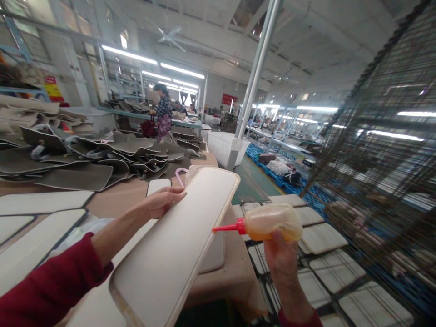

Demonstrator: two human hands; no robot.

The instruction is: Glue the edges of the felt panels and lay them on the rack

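Observation:
My left hand [165,201] is closed on the upper left edge of a long white panel [177,245] with rounded corners, held up at a slant. A yellowish, glossy strip runs along the panel's rim. In my right hand [281,254] lies a squeeze bottle [272,221], tipped sideways and partly filled with amber liquid. Its red nozzle [225,228] points left, and the tip meets the panel's right edge. Below the raised panel, another white panel [214,254] rests on the brown table [228,284].
Dark-edged white panels [44,202] lie on the left, with a heap of grey-brown sheet pieces [136,152] behind. At right, several panels [323,236] sit on a wire rack beside tall wire mesh [371,113]. A pole [255,72] and white bin [221,145] stand ahead; a person [163,111] stands beyond.

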